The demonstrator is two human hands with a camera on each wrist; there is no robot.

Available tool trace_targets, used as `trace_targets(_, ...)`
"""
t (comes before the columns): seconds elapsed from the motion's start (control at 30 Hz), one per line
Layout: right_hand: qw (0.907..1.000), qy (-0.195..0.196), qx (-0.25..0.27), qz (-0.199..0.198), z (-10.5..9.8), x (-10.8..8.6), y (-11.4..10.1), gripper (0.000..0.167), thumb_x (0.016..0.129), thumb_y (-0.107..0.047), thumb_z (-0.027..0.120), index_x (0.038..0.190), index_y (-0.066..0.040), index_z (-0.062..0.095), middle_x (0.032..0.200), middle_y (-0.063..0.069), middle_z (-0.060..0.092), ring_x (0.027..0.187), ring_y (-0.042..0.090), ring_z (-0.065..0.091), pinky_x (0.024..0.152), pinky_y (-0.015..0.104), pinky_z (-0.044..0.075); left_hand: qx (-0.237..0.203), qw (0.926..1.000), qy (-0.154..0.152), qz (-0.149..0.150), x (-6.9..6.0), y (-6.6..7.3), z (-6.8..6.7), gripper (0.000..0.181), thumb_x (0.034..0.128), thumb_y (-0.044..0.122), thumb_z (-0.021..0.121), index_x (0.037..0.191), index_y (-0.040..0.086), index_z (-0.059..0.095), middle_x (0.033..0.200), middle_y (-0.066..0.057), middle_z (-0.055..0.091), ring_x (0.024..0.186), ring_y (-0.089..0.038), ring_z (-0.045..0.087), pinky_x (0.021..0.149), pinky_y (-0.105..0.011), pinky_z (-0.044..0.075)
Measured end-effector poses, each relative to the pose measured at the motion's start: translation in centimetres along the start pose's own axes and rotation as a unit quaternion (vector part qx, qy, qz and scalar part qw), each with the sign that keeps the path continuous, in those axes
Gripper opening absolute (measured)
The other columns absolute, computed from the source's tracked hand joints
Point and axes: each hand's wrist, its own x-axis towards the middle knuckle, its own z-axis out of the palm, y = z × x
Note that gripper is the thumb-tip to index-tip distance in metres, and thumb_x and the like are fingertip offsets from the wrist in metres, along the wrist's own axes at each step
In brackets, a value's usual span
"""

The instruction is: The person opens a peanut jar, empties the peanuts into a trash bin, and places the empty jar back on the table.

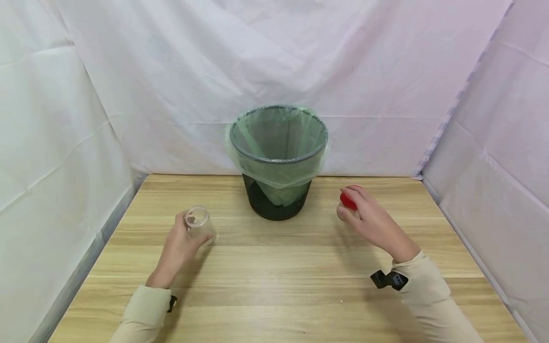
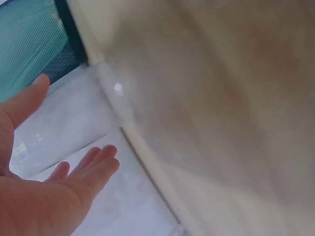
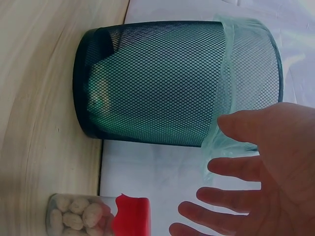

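Jars either side of a mesh bin, a hand at each

Upright, a dark mesh bin, with a thin green liner folded over its rim. Under the bin, a wood-grain table; behind the bin, white cloth

Left of the bin and nearer the wearer, an open-mouthed clear jar, lidless. Around that jar, the left hand: fingers well parted from thumb, fingers on the side away from the bin, thumb toward the bin. Real grip or only light contact: cannot tell

Right of the bin, a second clear jar, upright, holding pale nut-like pieces under a red lid. Over that lid, the right hand: fingers spread, nearly straight, nothing gripped. Contact with the lid: cannot tell

Farther from the bin than either jar, pale cuffs and small black wrist devices
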Motion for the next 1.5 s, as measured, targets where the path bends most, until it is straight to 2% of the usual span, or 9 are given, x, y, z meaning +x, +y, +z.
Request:
trace_targets(0.13,0.9999,-0.004,-0.013,0.006,-0.5,0.3,0.1,0.060,0.111,-0.030,0.062,0.160,0.002,0.045,0.165,0.032,0.040,0.145,0.055,0.050,0.115,0.071,0.045,0.007,0.9991,0.017,0.039,0.1,1.1,-1.3,0.097,0.0922,0.016,0.086,0.163,-0.009,0.025,0.161,-0.040,0.039,0.151,-0.055,0.038,0.123,-0.070,0.035)
trace_targets(0.3,0.9996,-0.011,-0.021,0.013,-1.7,0.7,0.2,0.062,0.112,-0.030,0.061,0.162,0.000,0.042,0.166,0.031,0.038,0.144,0.056,0.050,0.112,0.072,0.048,0.043,0.9953,0.046,0.074,0.1,3.2,-2.7,0.098,0.0880,0.017,0.090,0.162,-0.009,0.030,0.162,-0.038,0.037,0.151,-0.057,0.033,0.122,-0.071,0.033)
trace_targets(0.4,0.9996,-0.013,-0.024,0.012,-2.6,1.1,0.2,0.061,0.112,-0.027,0.061,0.162,0.002,0.041,0.167,0.031,0.036,0.147,0.056,0.046,0.116,0.073,0.043,0.057,0.9919,0.057,0.098,0.1,4.6,-3.3,0.091,0.0915,0.022,0.086,0.160,-0.008,0.035,0.161,-0.038,0.038,0.150,-0.059,0.032,0.121,-0.072,0.032)
trace_targets(0.5,0.9993,-0.018,-0.026,0.018,-3.4,1.5,0.1,0.062,0.111,-0.025,0.061,0.162,0.002,0.039,0.168,0.031,0.033,0.153,0.055,0.037,0.122,0.074,0.034,0.059,0.9895,0.053,0.121,0.1,5.9,-3.3,0.083,0.0984,0.026,0.079,0.160,-0.008,0.036,0.161,-0.038,0.037,0.152,-0.060,0.028,0.122,-0.073,0.029)
trace_targets(0.67,0.9987,-0.022,-0.035,0.031,-3.9,2.6,0.5,0.064,0.110,-0.025,0.062,0.163,0.003,0.038,0.170,0.033,0.029,0.156,0.055,0.030,0.124,0.074,0.031,0.075,0.9854,0.046,0.146,0.2,8.2,-2.1,0.078,0.1050,0.033,0.070,0.162,-0.006,0.034,0.165,-0.033,0.034,0.154,-0.058,0.025,0.124,-0.072,0.028)
trace_targets(0.77,0.9981,-0.023,-0.047,0.033,-3.7,3.4,1.1,0.063,0.111,-0.027,0.061,0.162,0.004,0.039,0.168,0.035,0.030,0.155,0.057,0.031,0.123,0.074,0.032,0.085,0.9825,0.047,0.159,0.3,9.2,-0.8,0.076,0.1075,0.038,0.065,0.163,-0.003,0.034,0.167,-0.028,0.034,0.156,-0.053,0.027,0.125,-0.071,0.029)
trace_targets(0.97,0.9971,-0.035,-0.054,0.039,-2.7,4.6,2.6,0.061,0.111,-0.025,0.060,0.160,0.007,0.041,0.165,0.037,0.033,0.152,0.058,0.033,0.123,0.074,0.032,0.074,0.9794,0.046,0.182,0.4,10.8,1.8,0.071,0.1108,0.040,0.059,0.165,0.000,0.034,0.168,-0.025,0.035,0.158,-0.048,0.028,0.127,-0.068,0.029)
trace_targets(1.23,0.9955,-0.054,-0.074,0.024,-0.7,5.2,4.9,0.057,0.108,-0.023,0.064,0.155,0.006,0.049,0.157,0.037,0.046,0.143,0.058,0.047,0.116,0.072,0.043,0.032,0.9809,0.031,0.189,-0.3,11.4,4.2,0.067,0.1100,0.036,0.061,0.162,0.001,0.038,0.166,-0.023,0.038,0.157,-0.045,0.031,0.128,-0.064,0.033)
trace_targets(1.5,0.9952,-0.062,-0.075,0.009,0.2,5.2,6.0,0.054,0.103,-0.018,0.070,0.150,0.004,0.056,0.145,0.039,0.056,0.125,0.055,0.062,0.099,0.065,0.059,0.018,0.9831,0.014,0.181,-0.6,11.4,5.2,0.067,0.1099,0.037,0.062,0.163,0.004,0.038,0.167,-0.022,0.038,0.159,-0.042,0.029,0.127,-0.064,0.035)
